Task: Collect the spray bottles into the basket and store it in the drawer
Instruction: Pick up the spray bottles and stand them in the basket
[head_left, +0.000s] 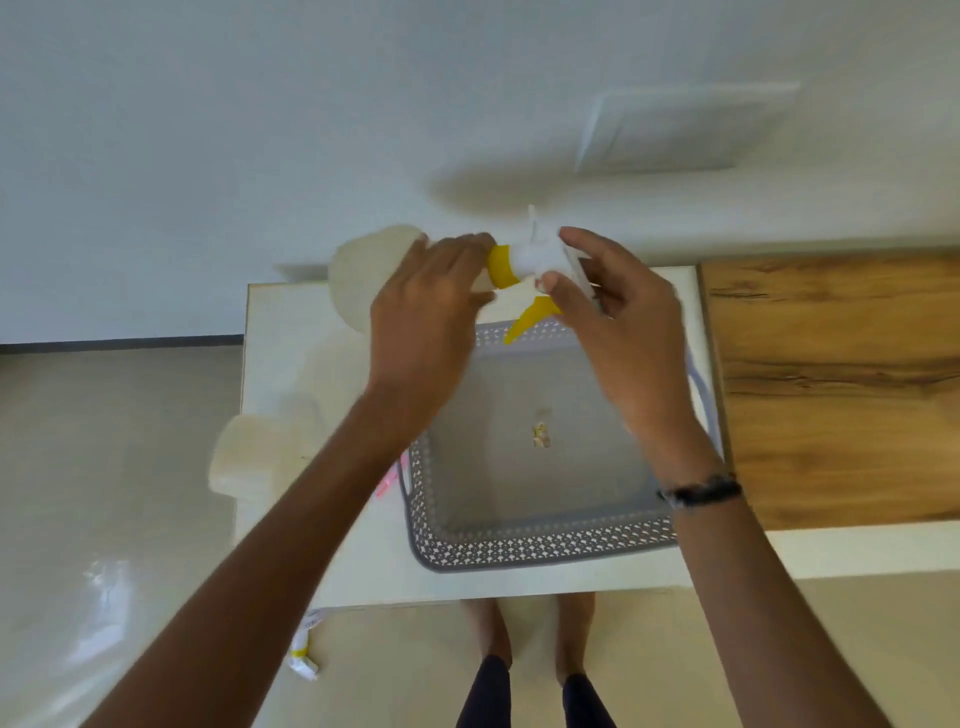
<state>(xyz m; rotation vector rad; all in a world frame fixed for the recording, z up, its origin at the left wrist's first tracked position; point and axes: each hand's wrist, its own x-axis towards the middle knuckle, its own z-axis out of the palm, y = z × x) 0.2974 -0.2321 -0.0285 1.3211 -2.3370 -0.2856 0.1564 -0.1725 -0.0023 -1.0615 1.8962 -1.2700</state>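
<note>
**Spray bottle held over basket: handling assessment**

While the spray bottle (363, 280) lies on its side in the air above the far edge of the worktop (280, 364), both hands are closed on it. The left hand (421, 322) wraps the shoulder just below the yellow collar (501, 267); the right hand (618, 332) pinches the white spray head (540, 260), with the yellow trigger (530, 319) hanging down towards the basket (519, 551). The basket sits open-topped on the worktop beside its right edge, against the wood-grain surface (831, 389), and holds no bottle, only a small scrap on its floor.

Findings, given as judgement:
- Body appears thin, translucent plastic; contents not discernible. Likely light, and liable to flex if squeezed hard.
- Smooth rounded wall offers little friction; the neck and collar give the surest hold.
- Head and trigger are the weak parts. Carrying by the trigger risks a discharge or strain at the threaded collar.
- Basket walls are perforated and probably pliable; lift it by both side handles once loaded.

A second pale bottle (260, 457) rests near the left edge, blurred.
</note>
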